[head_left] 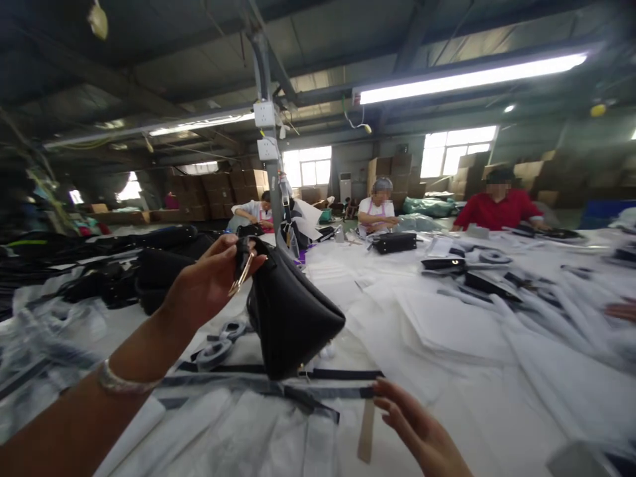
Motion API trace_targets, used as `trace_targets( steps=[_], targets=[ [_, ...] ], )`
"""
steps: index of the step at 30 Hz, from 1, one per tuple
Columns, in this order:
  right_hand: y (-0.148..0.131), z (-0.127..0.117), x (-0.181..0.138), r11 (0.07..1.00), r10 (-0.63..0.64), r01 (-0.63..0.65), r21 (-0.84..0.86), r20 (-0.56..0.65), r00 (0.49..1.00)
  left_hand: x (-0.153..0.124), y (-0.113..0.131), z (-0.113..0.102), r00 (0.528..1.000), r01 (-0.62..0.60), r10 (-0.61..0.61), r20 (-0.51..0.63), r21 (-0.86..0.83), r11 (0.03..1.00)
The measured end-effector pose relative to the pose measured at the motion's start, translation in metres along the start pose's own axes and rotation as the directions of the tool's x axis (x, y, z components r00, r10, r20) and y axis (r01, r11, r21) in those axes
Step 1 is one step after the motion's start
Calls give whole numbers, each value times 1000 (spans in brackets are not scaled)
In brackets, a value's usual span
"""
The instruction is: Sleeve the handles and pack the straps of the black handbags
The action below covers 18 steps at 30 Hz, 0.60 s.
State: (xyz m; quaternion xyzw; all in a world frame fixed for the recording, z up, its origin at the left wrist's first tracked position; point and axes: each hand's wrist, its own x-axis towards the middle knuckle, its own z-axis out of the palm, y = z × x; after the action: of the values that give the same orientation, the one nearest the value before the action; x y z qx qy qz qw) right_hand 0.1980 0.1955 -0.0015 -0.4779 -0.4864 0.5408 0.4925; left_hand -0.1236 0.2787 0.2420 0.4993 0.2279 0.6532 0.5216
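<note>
A black handbag [293,311] hangs tilted in the air above the worktable, gripped near its top by my left hand [213,278]. Gold-coloured metal hardware [242,273] shows between the thumb and fingers there. Low on the right, my right hand [412,417] is apart from the bag, fingers stretched out, with nothing in it. Its fingertips are close to the end of a black strap [348,374] lying on the table. Under the bag are wrapped straps [218,351] and another dark strap in clear plastic. A flat beige strip [366,430] lies left of my right hand.
White sheets [452,324] and plastic wrapping spread over the table [497,411]. Black bags [163,271] are heaped at left; another black bag [395,242] stands farther back. Several people work across the table. A post with sockets [268,149] rises ahead. Another person's hand [621,310] shows at right.
</note>
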Motion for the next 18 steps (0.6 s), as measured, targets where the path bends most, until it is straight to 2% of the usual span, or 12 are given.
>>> trace_targets(
  steps=[1,2,4,7,11,13,14,16,18],
  targets=[
    [-5,2,-1,989,63,-60,133,-18,998,-19,1,11,999,23,-22,40,-33,999],
    [-9,5,-6,961,129,-131,245,21,991,-36,1,21,995,59,-54,79,-70,996],
    [-13,9,-24,881,199,-251,400,166,966,-69,-3,39,978,158,-135,157,-146,977],
    [-7,14,-67,789,200,-366,494,358,912,-108,-16,58,936,315,-265,233,-212,925],
    [6,12,-123,754,116,-394,526,483,868,-135,-32,77,877,466,-410,250,-233,853],
    [8,4,-142,776,78,-330,538,436,896,-141,-38,86,852,515,-458,255,-237,824],
    [10,-1,-149,798,66,-267,539,363,929,-142,-40,90,845,523,-464,265,-232,820],
    [14,-16,-160,870,29,-93,485,137,990,-144,-44,97,848,502,-434,305,-199,841],
    [23,-32,-167,931,-59,97,351,-117,991,-145,-49,100,850,456,-397,347,-106,884]
  ],
)
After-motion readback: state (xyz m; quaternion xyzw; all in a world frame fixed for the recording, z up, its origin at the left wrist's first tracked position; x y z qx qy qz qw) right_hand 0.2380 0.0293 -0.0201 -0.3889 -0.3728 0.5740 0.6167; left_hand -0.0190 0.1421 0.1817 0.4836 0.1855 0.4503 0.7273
